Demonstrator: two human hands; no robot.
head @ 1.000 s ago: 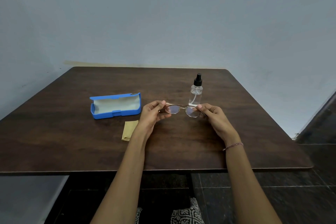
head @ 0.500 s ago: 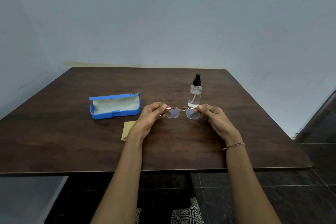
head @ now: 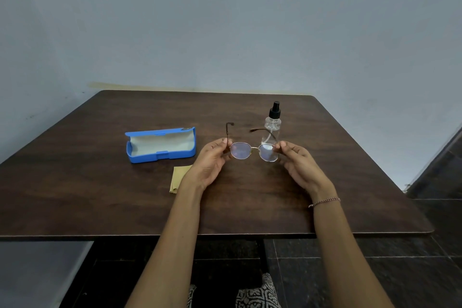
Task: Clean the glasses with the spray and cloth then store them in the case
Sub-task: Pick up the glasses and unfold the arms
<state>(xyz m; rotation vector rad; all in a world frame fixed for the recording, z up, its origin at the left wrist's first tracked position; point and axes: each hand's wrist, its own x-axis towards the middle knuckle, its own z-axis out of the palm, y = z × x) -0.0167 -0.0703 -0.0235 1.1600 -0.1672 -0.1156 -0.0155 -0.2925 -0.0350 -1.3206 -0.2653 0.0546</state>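
Note:
Thin gold-rimmed glasses (head: 253, 150) are held just above the table, lenses facing me and both temple arms unfolded, pointing away. My left hand (head: 208, 163) pinches the left hinge and my right hand (head: 298, 163) pinches the right hinge. A clear spray bottle (head: 272, 123) with a black nozzle stands upright right behind the glasses. To the left lies the blue case (head: 160, 145), open with a pale lining showing. A yellow cloth (head: 179, 178) lies flat below the case, partly hidden by my left wrist.
The dark wooden table (head: 100, 195) meets a grey wall at the back. Its front edge is near my forearms, and dark floor tiles (head: 412, 270) show below and to the right.
The glasses went from folded to opened out: both temple arms now stick out away from me. My hands have spread slightly apart and lifted the frame a little.

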